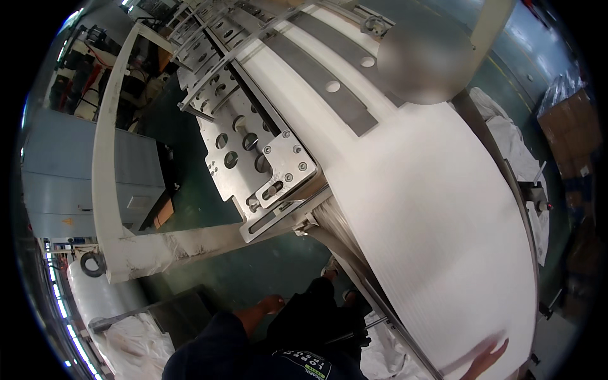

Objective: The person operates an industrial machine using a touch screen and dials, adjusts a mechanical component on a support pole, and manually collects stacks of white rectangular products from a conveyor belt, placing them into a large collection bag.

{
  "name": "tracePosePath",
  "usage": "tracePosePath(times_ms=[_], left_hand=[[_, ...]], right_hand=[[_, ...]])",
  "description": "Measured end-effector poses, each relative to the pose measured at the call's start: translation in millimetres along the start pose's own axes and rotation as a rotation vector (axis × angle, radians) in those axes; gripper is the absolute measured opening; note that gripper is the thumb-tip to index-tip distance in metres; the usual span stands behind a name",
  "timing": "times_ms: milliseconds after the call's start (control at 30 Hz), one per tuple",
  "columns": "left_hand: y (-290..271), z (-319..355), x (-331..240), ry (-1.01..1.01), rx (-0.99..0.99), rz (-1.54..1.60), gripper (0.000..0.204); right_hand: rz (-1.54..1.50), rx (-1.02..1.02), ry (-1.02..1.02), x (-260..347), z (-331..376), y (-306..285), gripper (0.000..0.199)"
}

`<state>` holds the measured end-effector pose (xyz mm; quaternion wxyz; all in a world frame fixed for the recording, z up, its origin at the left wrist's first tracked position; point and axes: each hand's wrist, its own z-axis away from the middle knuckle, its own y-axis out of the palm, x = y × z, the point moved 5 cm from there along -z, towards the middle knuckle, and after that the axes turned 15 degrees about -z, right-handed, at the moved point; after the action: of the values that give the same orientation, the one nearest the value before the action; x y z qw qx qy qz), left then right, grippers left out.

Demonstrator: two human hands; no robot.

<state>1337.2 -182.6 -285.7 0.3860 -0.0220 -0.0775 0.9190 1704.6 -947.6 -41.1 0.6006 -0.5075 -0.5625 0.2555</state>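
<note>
1 lettered shirt [301, 363], R hand [486, 361] by white sheet [443, 221].

green floor [250, 272] showing at 7 o'clock, lights [62, 309] glowing at 8, cabinet [88, 171] standing at 9, carton [572, 130] sitting at 3

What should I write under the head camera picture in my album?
Right hand over white material, left hand by dark clothing, holed metal plate farther off.

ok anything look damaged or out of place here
The cream frame's lower beam has dark scuffs, so it looks worn or dirty beside the cleaner upright. The white sheeting by the right hand shows no clear damage.
</note>
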Motion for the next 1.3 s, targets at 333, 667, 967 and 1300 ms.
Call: tracePosePath(times_ms=[333, 667, 967, 1300], left_hand=[[17.6, -58.7, 20.0, 0.096, 0.019, -0.062, 0.032], [38.6, -107.3, 62.2, 0.180, 0.052, -0.006, 0.032], [56.7, -112.9, 90.0, 0.155, 0.036, 0.415, 0.033], [31.7, -102.9, 52.7, 0.237, 0.004, 0.106, 0.031]], right_hand=[[-0.227, 0.428, -0.490, 359.8, 19.4, 101.1, 0.060], [-0.264, 0.513, -0.893, 535.1, -14.5, 190.4, 0.050], [0.216, 0.658, -0.996, 508.6, -58.4, 205.5, 0.038], [0.500, 0.789, -0.614, 304.5, 14.9, 122.0, 0.041]])
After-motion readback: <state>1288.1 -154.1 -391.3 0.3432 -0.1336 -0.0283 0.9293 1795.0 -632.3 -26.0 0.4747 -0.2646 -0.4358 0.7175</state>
